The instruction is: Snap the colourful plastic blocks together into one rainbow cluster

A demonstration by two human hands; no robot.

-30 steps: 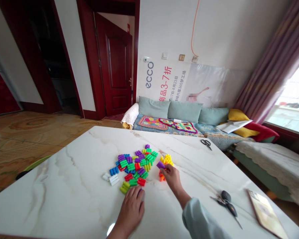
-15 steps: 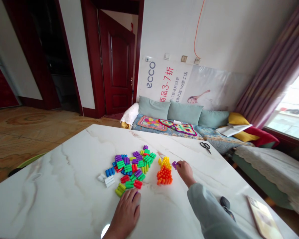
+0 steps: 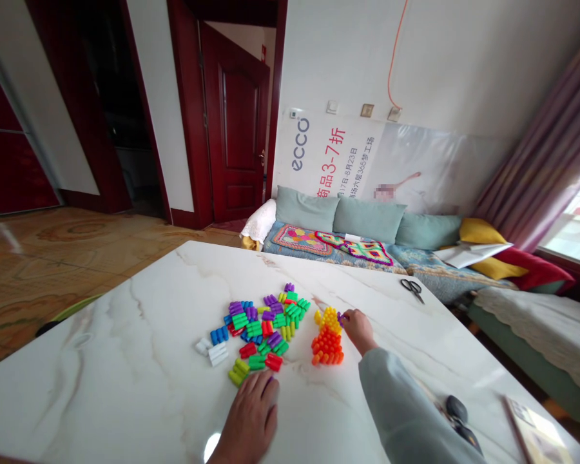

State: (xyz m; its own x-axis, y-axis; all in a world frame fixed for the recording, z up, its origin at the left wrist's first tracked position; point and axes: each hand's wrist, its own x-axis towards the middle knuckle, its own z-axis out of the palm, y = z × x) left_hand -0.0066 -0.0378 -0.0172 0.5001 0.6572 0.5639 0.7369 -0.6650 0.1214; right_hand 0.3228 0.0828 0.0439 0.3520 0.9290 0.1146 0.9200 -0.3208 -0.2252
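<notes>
My right hand pinches a small purple building block against the side of a built figure. The figure has yellow blocks on top and orange blocks below. It lies or stands on the white marbled table; which of the two I cannot tell. My left hand rests on the table with curled fingers, and a bit of purple block shows at its fingertips. Just beyond it are a yellow-green block and a red block.
Loose green blocks, blue blocks and white blocks lie in a heap left of the figure. Scissors are near the far right edge. Keys and a flat box lie at the right. A sofa stands beyond.
My right hand has brought the purple block leftward up to the yellow part of the figure. The left hand stays in place on the table. The whole view has shifted slightly.
</notes>
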